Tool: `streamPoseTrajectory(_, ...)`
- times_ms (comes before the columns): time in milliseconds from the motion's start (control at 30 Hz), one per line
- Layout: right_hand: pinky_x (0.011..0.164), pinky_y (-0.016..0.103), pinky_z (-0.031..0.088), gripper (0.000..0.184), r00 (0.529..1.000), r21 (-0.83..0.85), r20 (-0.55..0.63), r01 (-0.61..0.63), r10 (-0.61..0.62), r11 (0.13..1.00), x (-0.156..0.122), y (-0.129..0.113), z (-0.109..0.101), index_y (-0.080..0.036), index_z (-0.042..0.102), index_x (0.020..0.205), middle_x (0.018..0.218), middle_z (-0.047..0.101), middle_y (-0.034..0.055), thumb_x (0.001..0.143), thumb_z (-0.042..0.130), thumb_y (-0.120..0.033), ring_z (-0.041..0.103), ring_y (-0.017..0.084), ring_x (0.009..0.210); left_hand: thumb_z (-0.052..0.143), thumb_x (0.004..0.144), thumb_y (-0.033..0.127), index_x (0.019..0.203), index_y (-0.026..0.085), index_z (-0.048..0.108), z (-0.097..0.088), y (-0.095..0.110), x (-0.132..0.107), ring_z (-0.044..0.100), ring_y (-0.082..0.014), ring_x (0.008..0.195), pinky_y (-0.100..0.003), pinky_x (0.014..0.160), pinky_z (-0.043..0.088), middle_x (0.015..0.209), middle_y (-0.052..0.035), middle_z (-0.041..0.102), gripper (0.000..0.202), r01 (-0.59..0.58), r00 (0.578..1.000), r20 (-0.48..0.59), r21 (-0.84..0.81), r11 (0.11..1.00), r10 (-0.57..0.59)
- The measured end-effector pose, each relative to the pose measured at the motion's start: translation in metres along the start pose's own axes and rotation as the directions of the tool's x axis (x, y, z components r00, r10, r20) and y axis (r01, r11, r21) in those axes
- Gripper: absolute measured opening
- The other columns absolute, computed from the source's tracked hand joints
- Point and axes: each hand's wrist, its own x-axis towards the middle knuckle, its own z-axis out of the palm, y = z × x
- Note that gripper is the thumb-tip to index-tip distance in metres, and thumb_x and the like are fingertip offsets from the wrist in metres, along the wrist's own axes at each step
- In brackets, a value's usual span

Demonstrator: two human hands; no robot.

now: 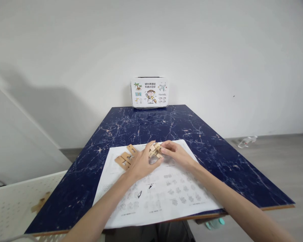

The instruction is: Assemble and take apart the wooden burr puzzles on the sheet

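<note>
Between my two hands is a small wooden interlocking puzzle (155,150) made of several light blocks. My left hand (142,164) curls round its left side, thumb and fingers against the blocks. On its right, my right hand (175,153) pinches the puzzle with thumb and forefinger. Notched flat wooden pieces (125,159) lie just left of my left hand, partly covered by it. Under everything spreads a white instruction sheet (151,215) printed with small diagrams. Two small dark objects or marks (139,194) show on the sheet below my hands.
The sheet lies on a blue marbled table (146,126). A white cartoon-printed case (149,93) stands at the far edge against the wall. At lower left is a white perforated surface (12,205) with wooden pieces (40,202). A clear bottle (246,142) lies on the floor at right.
</note>
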Motion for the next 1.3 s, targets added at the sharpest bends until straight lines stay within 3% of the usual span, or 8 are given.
streamPoseTrajectory(200, 0.091, 0.039, 0.048, 0.036, 0.998, 0.160, 0.012, -0.069, 0.068, 0.985, 0.003, 0.002, -0.002, -0.022, 0.069, 0.097, 0.097, 0.071, 0.0051, 0.081, 0.083, -0.051, 0.065, 0.020, 0.092, 0.025, 0.108, 0.047, 0.158, 0.017, 0.027, 0.000, 0.003, -0.002, 0.069, -0.0252, 0.076, -0.037, 0.078, 0.050, 0.089, -0.0071, 0.071, 0.058, -0.035, 0.998, 0.044, -0.120, 0.992, 0.041)
streamPoseTrajectory(333, 0.092, 0.040, 0.047, 0.037, 0.997, 0.183, 0.010, -0.073, 0.072, 0.980, 0.003, 0.001, -0.002, -0.021, 0.069, 0.095, 0.098, 0.071, 0.0060, 0.080, 0.084, -0.052, 0.065, 0.021, 0.092, 0.023, 0.108, 0.046, 0.160, 0.017, 0.024, 0.002, -0.001, -0.001, 0.070, -0.0272, 0.078, -0.037, 0.076, 0.050, 0.093, -0.0099, 0.073, 0.060, -0.013, 0.999, 0.046, -0.055, 0.998, 0.015)
streamPoseTrajectory(500, 0.089, 0.040, 0.049, 0.038, 1.000, -0.014, -0.013, -0.026, 0.026, 1.000, -0.001, -0.004, 0.000, -0.023, 0.067, 0.097, 0.101, 0.071, 0.0062, 0.081, 0.082, -0.054, 0.065, 0.022, 0.093, 0.023, 0.108, 0.044, 0.157, 0.018, 0.033, 0.003, -0.004, 0.001, 0.071, -0.0293, 0.080, -0.037, 0.074, 0.051, 0.094, -0.0112, 0.075, 0.056, 0.048, 0.998, 0.026, 0.051, 0.998, -0.049)
streamPoseTrajectory(600, 0.088, 0.040, 0.049, 0.039, 1.000, -0.052, 0.005, -0.011, 0.011, 0.999, -0.003, -0.004, 0.002, -0.024, 0.066, 0.098, 0.106, 0.070, 0.0061, 0.081, 0.082, -0.055, 0.065, 0.023, 0.095, 0.020, 0.108, 0.042, 0.152, 0.018, 0.039, 0.000, -0.003, 0.001, 0.072, -0.0283, 0.079, -0.036, 0.074, 0.051, 0.095, -0.0107, 0.075, 0.053, 0.028, 0.999, 0.013, 0.068, 0.997, -0.029)
streamPoseTrajectory(733, 0.090, 0.041, 0.049, 0.039, 0.998, 0.031, -0.011, -0.054, 0.054, 0.998, 0.000, 0.002, 0.001, -0.022, 0.068, 0.102, 0.102, 0.071, 0.0066, 0.085, 0.077, -0.056, 0.065, 0.022, 0.093, 0.026, 0.107, 0.050, 0.155, 0.017, 0.034, -0.003, 0.000, -0.001, 0.070, -0.0273, 0.070, -0.034, 0.069, 0.050, 0.085, -0.0082, 0.074, 0.059, -0.025, 0.999, 0.035, 0.138, 0.990, 0.021)
streamPoseTrajectory(900, 0.090, 0.042, 0.050, 0.041, 0.996, 0.160, -0.008, -0.084, 0.087, 0.983, 0.004, 0.009, -0.004, -0.022, 0.069, 0.100, 0.103, 0.071, 0.0075, 0.082, 0.081, -0.056, 0.064, 0.023, 0.095, 0.027, 0.107, 0.046, 0.158, 0.011, 0.028, -0.001, 0.000, -0.001, 0.071, -0.0298, 0.065, -0.035, 0.068, 0.049, 0.073, -0.0076, 0.072, 0.062, -0.019, 0.998, 0.057, 0.241, 0.970, 0.005)
streamPoseTrajectory(1133, 0.084, 0.039, 0.049, 0.040, 0.998, 0.125, 0.028, -0.066, 0.062, 0.990, -0.001, 0.005, 0.004, -0.022, 0.067, 0.099, 0.094, 0.070, 0.0065, 0.084, 0.078, -0.057, 0.063, 0.020, 0.085, 0.030, 0.107, 0.041, 0.152, 0.009, 0.037, 0.003, -0.006, 0.003, 0.075, -0.0363, 0.077, -0.039, 0.073, 0.051, 0.084, -0.0167, 0.076, 0.056, 0.017, 0.998, 0.054, 0.310, 0.951, -0.035)
streamPoseTrajectory(1300, 0.087, 0.038, 0.049, 0.038, 0.996, 0.244, 0.016, -0.085, 0.084, 0.966, -0.001, 0.005, 0.008, -0.024, 0.065, 0.101, 0.100, 0.070, 0.0059, 0.082, 0.083, -0.052, 0.065, 0.020, 0.088, 0.028, 0.108, 0.042, 0.156, 0.012, 0.034, 0.001, -0.004, 0.002, 0.075, -0.0345, 0.079, -0.039, 0.075, 0.052, 0.087, -0.0150, 0.077, 0.057, -0.017, 0.999, 0.033, 0.286, 0.958, 0.008)
